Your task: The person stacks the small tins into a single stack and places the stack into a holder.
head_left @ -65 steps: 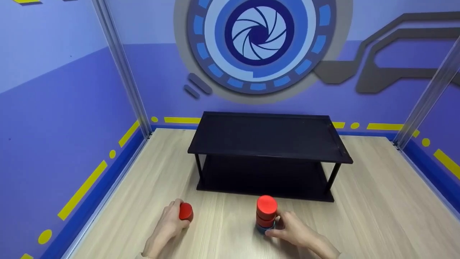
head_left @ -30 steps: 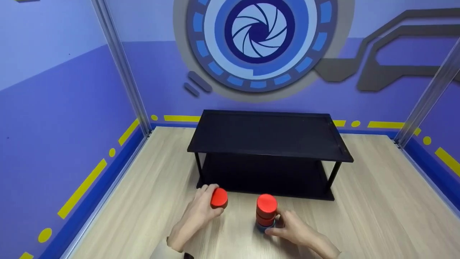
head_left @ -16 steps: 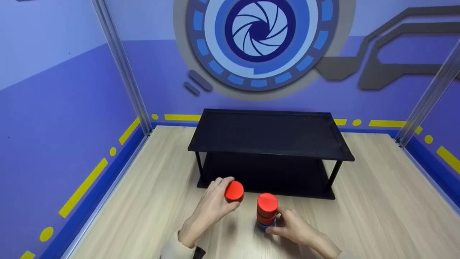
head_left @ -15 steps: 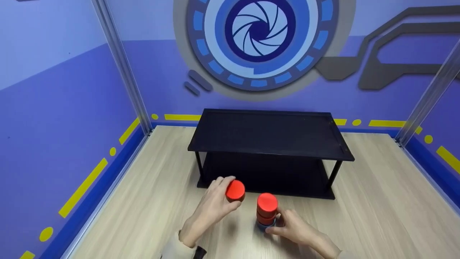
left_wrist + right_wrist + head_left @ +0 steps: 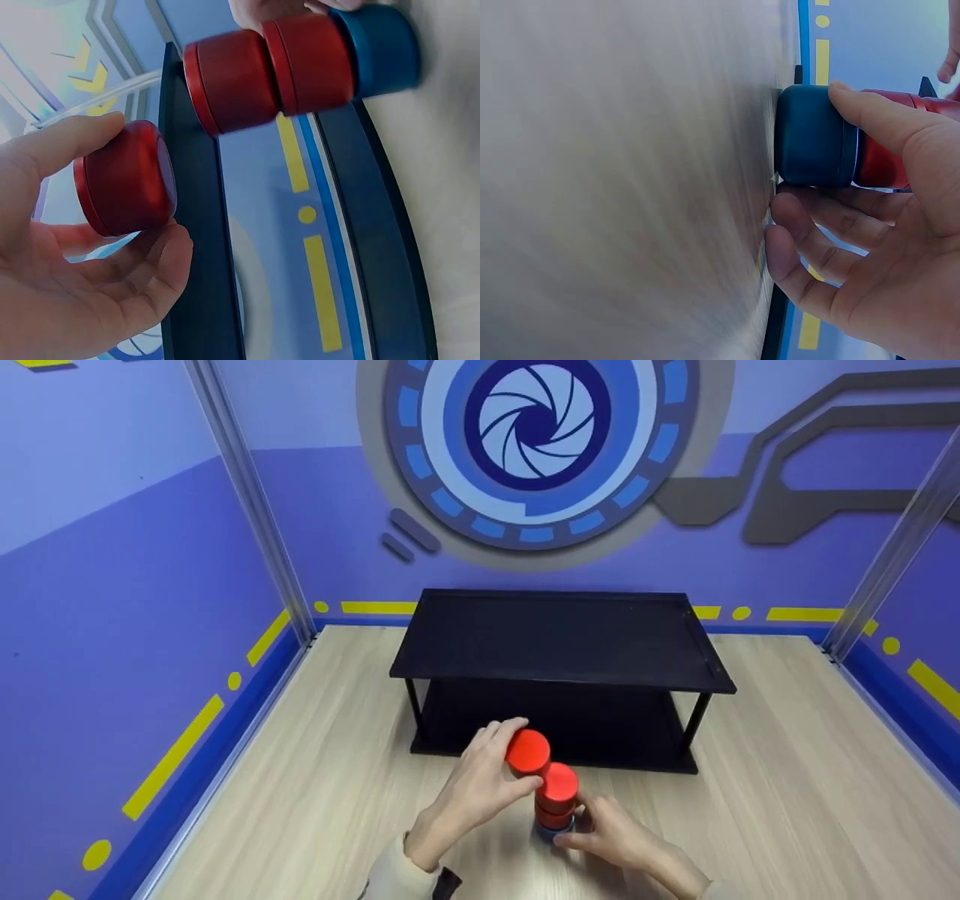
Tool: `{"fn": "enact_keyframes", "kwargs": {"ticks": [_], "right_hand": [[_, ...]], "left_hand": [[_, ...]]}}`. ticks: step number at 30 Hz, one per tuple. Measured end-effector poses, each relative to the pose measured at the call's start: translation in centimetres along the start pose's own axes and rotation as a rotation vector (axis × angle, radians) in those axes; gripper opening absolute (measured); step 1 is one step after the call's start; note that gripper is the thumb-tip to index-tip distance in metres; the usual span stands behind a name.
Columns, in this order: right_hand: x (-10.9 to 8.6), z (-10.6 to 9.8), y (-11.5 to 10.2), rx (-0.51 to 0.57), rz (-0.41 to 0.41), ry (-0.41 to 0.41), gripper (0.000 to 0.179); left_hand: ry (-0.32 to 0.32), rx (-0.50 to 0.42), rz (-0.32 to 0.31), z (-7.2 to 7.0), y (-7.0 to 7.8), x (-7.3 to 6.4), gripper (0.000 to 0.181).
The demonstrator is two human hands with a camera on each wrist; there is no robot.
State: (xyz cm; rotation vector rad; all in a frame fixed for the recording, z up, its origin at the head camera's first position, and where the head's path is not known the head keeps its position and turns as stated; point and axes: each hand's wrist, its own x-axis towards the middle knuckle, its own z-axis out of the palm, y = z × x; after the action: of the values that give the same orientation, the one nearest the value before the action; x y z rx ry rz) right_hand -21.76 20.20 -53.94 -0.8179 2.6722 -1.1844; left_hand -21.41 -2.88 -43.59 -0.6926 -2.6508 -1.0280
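Observation:
My left hand [image 5: 480, 784] pinches a small red round tin [image 5: 528, 751] between thumb and fingers, raised off the table. In the left wrist view this tin [image 5: 127, 180] is apart from the stack. The stack stands upright: a blue tin [image 5: 810, 135] on the table, a lower red tin [image 5: 315, 64] above it, an upper red tin [image 5: 559, 784] on top. At the stack's right side, my right hand [image 5: 619, 832] holds the base, its thumb and fingers around the blue tin. In the head view, the left hand's tin slightly overlaps the stack's top.
A black two-tier shelf [image 5: 555, 637] stands right behind the stack, its lower board [image 5: 555, 727] near the hands. Pale wood table [image 5: 322, 780] surrounds it. Blue-purple panels [image 5: 135, 645] with metal corner posts [image 5: 255, 502] enclose the sides and back.
My left hand has lifted its red tin off the table and carried it rightward, up beside the stack's top. The right hand and the stack have stayed in place.

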Motion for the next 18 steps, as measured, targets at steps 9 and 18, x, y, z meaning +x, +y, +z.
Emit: {"fn": "enact_keyframes", "kwargs": {"ticks": [9,18], "right_hand": [[0.1,0.0,0.1,0.016,-0.028,0.004,0.047],[-0.1,0.1,0.0,0.01,-0.011,0.003,0.044]], "left_hand": [[-0.035,0.028,0.048,1.1,1.2,0.7,0.06],[-0.076,0.018,0.063,2.5,1.2,0.7,0.06]]}}
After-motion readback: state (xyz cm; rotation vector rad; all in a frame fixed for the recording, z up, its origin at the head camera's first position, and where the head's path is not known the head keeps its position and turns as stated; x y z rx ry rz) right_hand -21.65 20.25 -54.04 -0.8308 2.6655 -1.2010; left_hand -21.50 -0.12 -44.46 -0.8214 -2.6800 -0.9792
